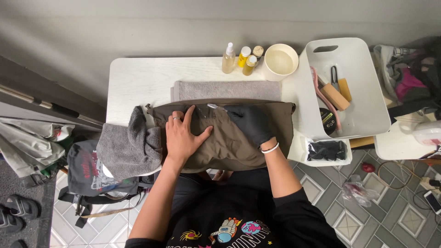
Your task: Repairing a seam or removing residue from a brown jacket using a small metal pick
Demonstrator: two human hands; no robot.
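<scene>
A brown fabric bag (pixel 239 142) lies flat on the white table (pixel 138 82), over a grey towel (pixel 227 90). My left hand (pixel 183 138), bare with a ring, presses flat on the bag's left half with fingers spread. In a black glove, my right hand (pixel 250 123) holds a small silver tool (pixel 215 107) whose tip touches the bag's upper edge near the middle. A second grey cloth (pixel 128 147) is bunched at the bag's left end.
Three small bottles (pixel 241 58) and a cream bowl (pixel 280 61) stand at the table's back. A white bin (pixel 363 110) at the right holds brushes and a round tin. A small tray of black gloves (pixel 327 150) sits below it. Bags lie on the floor at left.
</scene>
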